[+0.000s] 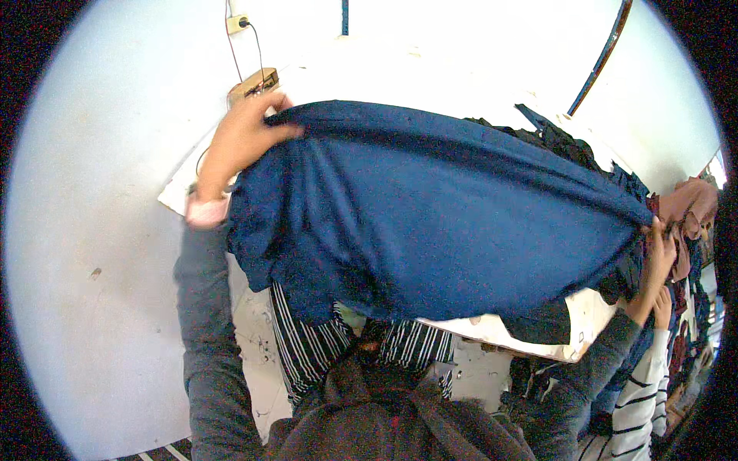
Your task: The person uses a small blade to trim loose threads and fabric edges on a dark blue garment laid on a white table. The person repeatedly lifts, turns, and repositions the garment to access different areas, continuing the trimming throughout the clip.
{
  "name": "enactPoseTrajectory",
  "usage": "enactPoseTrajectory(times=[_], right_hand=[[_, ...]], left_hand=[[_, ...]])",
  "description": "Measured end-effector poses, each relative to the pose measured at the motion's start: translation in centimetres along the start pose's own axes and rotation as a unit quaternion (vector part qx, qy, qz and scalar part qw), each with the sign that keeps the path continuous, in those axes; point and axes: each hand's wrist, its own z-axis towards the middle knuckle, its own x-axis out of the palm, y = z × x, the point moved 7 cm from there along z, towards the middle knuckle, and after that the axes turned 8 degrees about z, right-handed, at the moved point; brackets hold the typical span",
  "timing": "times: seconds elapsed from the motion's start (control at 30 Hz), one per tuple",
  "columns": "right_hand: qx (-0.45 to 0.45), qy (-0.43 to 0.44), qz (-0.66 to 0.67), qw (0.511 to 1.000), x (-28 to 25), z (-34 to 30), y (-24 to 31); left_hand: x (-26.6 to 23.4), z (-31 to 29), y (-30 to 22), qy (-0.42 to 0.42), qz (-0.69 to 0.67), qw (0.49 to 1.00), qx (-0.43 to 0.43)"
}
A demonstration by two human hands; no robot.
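Two ends of blue cloth (453,215), spread between, are pinched by left fingers (289,132) and right fingers (659,233).

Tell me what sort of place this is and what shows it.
Likely a garment or textile workroom. The left hand and right hand hold a large blue cloth spread over a white table, dark fabric lies heaped beyond it, and a striped sleeve at the right shows another person close by.

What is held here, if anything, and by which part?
A dark blue cloth, stretched between both hands: the left hand grips it at its upper left edge, the right hand at its right end.
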Motion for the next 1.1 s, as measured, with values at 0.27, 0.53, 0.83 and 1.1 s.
enactPoseTrajectory(times=[0.27, 0.53, 0.83, 1.1], right_hand=[[-0.026, 0.075, -0.317, 0.945, 11.9, -9.9, 5.4], [0.154, 0.344, 0.127, 0.917, 24.0, -24.6, 12.2], [0.320, 0.360, 0.223, 0.848, 26.1, -32.9, 6.3], [0.237, 0.352, 0.163, 0.891, 25.7, -33.8, 6.3]], left_hand=[[4.3, -3.5, -9.0, -0.153, -0.023, 0.984, 0.083], [12.4, -11.6, -14.5, 0.047, -0.011, 0.995, 0.092], [16.9, -15.7, -14.6, 0.110, -0.171, 0.979, -0.009], [17.9, -16.1, -15.5, 0.024, -0.056, 0.997, -0.056]])
